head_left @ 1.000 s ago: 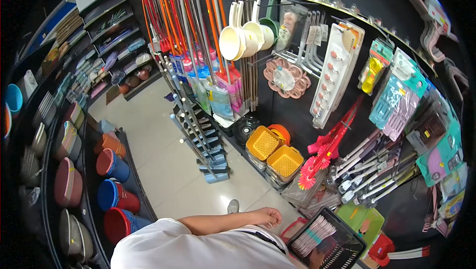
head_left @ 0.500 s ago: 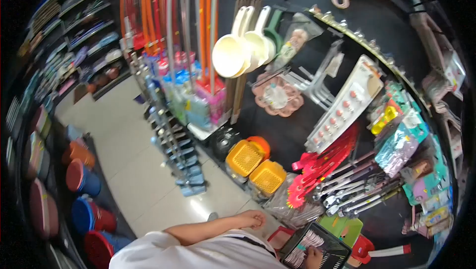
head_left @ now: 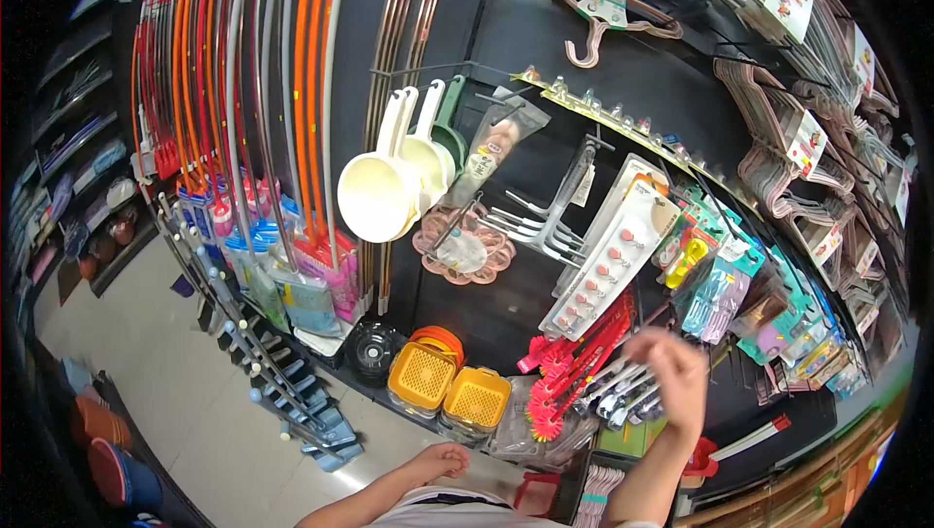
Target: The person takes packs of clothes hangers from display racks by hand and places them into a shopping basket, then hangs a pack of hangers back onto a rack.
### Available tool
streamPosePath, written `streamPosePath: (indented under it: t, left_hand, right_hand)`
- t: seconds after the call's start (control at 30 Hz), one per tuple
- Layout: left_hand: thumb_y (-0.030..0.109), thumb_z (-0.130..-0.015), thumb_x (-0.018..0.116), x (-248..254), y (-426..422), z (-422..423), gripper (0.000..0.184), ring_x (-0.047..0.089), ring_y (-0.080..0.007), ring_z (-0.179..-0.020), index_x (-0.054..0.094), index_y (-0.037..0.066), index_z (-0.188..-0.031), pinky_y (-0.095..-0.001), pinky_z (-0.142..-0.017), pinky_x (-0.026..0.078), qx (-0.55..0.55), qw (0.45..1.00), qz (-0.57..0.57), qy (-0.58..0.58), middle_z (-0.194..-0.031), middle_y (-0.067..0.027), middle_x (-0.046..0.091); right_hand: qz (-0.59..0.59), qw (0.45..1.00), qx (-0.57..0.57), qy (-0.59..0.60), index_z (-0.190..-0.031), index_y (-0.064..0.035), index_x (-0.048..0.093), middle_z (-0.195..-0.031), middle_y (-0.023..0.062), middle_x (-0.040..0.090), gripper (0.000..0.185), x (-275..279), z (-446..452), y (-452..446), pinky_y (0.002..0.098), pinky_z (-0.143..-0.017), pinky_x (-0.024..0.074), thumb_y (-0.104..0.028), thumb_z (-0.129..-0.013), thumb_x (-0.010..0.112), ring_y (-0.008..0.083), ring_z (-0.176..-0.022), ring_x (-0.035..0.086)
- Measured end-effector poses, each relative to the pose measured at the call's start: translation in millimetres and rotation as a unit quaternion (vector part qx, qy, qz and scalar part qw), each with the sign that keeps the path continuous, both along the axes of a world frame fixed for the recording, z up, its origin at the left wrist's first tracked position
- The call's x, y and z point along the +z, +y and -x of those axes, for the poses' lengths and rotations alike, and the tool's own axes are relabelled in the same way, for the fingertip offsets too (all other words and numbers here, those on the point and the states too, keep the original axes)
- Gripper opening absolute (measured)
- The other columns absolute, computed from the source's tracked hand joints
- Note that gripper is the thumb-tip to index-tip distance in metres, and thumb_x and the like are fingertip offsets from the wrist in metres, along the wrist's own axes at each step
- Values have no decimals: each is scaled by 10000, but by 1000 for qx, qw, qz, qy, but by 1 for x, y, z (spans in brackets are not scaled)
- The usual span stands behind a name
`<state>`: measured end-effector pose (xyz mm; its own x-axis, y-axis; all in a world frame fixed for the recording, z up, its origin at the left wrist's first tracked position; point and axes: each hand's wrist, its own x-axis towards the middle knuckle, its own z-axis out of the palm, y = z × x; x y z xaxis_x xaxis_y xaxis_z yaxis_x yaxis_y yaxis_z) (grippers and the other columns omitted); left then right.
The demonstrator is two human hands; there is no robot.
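Observation:
My left hand (head_left: 441, 463) hangs low in front of my body, its fingers loosely curled with nothing seen in them. At the right, my right hand (head_left: 671, 377) is raised in front of the hanging brushes with silvery handles (head_left: 623, 394). Its bent fingers are blurred, and whether they hold anything is unclear. Red brushes with flower-shaped heads (head_left: 552, 401) hang just left of it. Below, beside my right forearm, a bundle of pink-and-white hangers (head_left: 598, 491) with a teal band lies in a dark basket, which my arm partly hides.
White dippers (head_left: 375, 197), a card of hooks (head_left: 608, 265) and packaged goods (head_left: 715, 294) hang on the dark wall. Bundled hangers (head_left: 778, 148) line the right. Yellow baskets (head_left: 421, 375) sit low, near a rack of mops (head_left: 282, 382). Buckets (head_left: 122, 474) stand at the left.
My right hand has come up out of the dark basket to in front of the wall display. The view has turned right and upward. My left hand stays loosely curled.

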<state>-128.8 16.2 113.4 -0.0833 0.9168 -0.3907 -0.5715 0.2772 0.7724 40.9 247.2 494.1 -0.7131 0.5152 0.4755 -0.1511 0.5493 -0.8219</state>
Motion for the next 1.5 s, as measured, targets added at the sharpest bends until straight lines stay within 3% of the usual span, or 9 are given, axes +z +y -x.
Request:
streamPosePath:
  t: [0.13, 0.23, 0.3, 0.37, 0.53, 0.9, 1.03, 1.2, 1.5]
  left_hand:
    - [11, -912, 578, -11, -1, 17, 221, 625, -134, -909, 588, 39, -1131, -265, -799, 532, 6, 1000, -1, -7, -1004, -47, 637]
    - [-5, -910, 578, -13, 5, 30, 226, 630, -139, -909, 588, 32, -1133, -271, -796, 536, 13, 1000, -12, -10, -1019, -58, 645]
    - [-14, -905, 581, -18, 11, 41, 227, 637, -142, -916, 589, 27, -1128, -264, -801, 533, 39, 999, -5, -25, -1018, -60, 649]
    - [-17, -900, 581, -12, 16, 57, 229, 639, -143, -920, 590, 28, -1124, -260, -801, 531, 51, 998, -6, -22, -1015, -58, 649]
    - [-22, -870, 574, 14, 34, 86, 248, 643, -145, -908, 593, 36, -1111, -252, -786, 523, 123, 992, 10, 28, -998, -49, 653]
    - [-30, -909, 561, 6, 60, 115, 251, 657, -153, -901, 588, 5, -1157, -256, -779, 536, 167, 986, 13, -6, -1033, -69, 668]
    - [-27, -906, 563, 4, 60, 119, 258, 655, -154, -905, 588, 3, -1161, -256, -783, 535, 173, 985, 19, -2, -1032, -73, 666]
    - [-3, -895, 580, 0, 58, 115, 256, 653, -151, -902, 590, 11, -1151, -260, -783, 535, 166, 986, 6, 5, -1037, -67, 662]
    - [28, -920, 589, 7, 35, 95, 240, 649, -162, -903, 579, 26, -1159, -278, -813, 537, 131, 991, 2, 20, -1040, -78, 662]
  right_hand:
    - [-224, 961, -136, 89, -1130, 73, 660, -1036, 104, 710, 300, 104, 57, 1, 291, -826, 496, -169, -980, 569, 157, -927, 644]
    - [-287, 945, -116, 101, -1151, 29, 667, -1002, 84, 711, 289, 170, 104, 24, 256, -784, 494, -184, -976, 580, 111, -919, 631]
    - [-381, 910, -145, 72, -1168, 16, 657, -1063, 137, 714, 333, 202, 137, 56, 294, -863, 493, -228, -946, 611, 177, -969, 665]
    - [-489, 853, -173, 61, -1185, 10, 645, -1172, 205, 671, 377, 226, 171, 90, 363, -972, 471, -247, -909, 634, 332, -1109, 640]
    - [-614, 747, -254, -17, -1296, 12, 549, -1278, 214, 603, 461, 267, 241, 176, 417, -1009, 457, -204, -895, 617, 364, -1201, 563]
    - [-577, 697, -390, -169, -1271, -102, 551, -1336, 195, 550, 435, 297, 309, 245, 456, -1002, 468, -113, -850, 660, 353, -1257, 526]
    - [-569, 667, -443, -187, -1158, -125, 632, -1235, 172, 617, 255, 307, 315, 234, 457, -933, 503, -203, -920, 585, 344, -1162, 597]
    - [-655, 626, -411, -98, -1064, -128, 643, -1055, 133, 688, 257, 304, 294, 216, 472, -845, 517, -331, -911, 616, 334, -1013, 655]
    - [-674, 635, -373, -60, -1025, -123, 621, -971, 132, 690, 232, 308, 238, 132, 484, -768, 527, -331, -923, 601, 345, -947, 663]
